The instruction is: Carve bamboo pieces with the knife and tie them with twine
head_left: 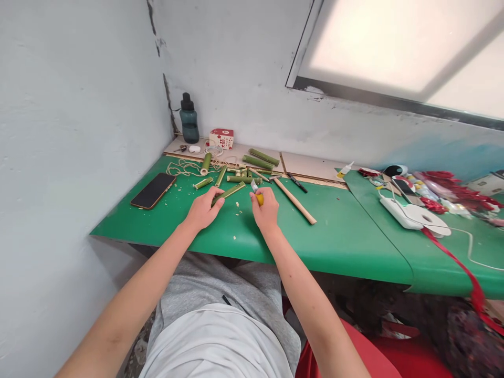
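Observation:
My left hand (205,209) is closed around the near end of a green bamboo piece (234,190), which points away to the right. In my right hand (264,209) is a yellow-handled utility knife (259,198), its blade end tilted up and left, close to the bamboo's far tip but apart from it. Beyond both hands lie several cut bamboo pieces, among them a thick upright-leaning tube (206,164) and a short piece (203,182). A hammer (294,200) with a wooden handle rests right of my right hand. Pale shavings are scattered around.
A phone (153,190) lies at left on the green table (338,239). Twine (183,168), a dark bottle (189,121) and a red-white box (221,138) sit behind. A black pen (297,182), a glue bottle (345,169) and a ribbon spool (427,219) are rightward.

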### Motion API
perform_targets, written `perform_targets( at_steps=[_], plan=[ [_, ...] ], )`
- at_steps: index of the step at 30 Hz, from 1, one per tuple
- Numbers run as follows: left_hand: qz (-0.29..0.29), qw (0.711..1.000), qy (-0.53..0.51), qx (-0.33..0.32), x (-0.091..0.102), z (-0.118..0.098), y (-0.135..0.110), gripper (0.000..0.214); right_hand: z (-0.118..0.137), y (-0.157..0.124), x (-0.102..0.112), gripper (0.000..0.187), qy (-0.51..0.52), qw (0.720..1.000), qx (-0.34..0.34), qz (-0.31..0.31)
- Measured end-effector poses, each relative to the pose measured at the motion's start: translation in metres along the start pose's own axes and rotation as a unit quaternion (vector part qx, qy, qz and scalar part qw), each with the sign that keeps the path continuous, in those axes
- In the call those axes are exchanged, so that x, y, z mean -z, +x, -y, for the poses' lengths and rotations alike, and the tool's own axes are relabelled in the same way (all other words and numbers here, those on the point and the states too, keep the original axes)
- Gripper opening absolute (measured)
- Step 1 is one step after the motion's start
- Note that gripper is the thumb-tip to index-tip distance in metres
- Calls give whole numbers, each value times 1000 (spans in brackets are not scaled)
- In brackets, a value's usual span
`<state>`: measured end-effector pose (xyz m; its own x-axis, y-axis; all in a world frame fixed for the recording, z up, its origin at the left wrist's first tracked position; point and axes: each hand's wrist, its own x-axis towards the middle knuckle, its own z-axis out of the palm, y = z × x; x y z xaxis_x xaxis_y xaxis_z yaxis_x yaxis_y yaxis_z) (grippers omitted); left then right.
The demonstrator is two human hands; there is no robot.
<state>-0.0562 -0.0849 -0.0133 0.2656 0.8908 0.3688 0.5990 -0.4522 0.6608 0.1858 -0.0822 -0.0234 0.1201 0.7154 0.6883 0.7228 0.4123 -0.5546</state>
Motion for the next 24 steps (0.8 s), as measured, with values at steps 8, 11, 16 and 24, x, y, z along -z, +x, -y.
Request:
perform_targets(
  at_steps=[8,11,16,24],
  plan=[
    [23,1000,-4,-3,1,-1,0,30,-1,-7,-5,35,34,999,-34,3],
    [28,1000,-5,-5,1,-1,-1,28,-3,-8,-6,31,43,999,-31,14],
    [31,999,-8,-8,1,-1,-1,28,-2,-7,-7,25,54,998,-24,25],
    [29,1000,-3,-2,2,-2,-1,29,-8,-6,-7,28,64,997,-44,-10]
  ],
)
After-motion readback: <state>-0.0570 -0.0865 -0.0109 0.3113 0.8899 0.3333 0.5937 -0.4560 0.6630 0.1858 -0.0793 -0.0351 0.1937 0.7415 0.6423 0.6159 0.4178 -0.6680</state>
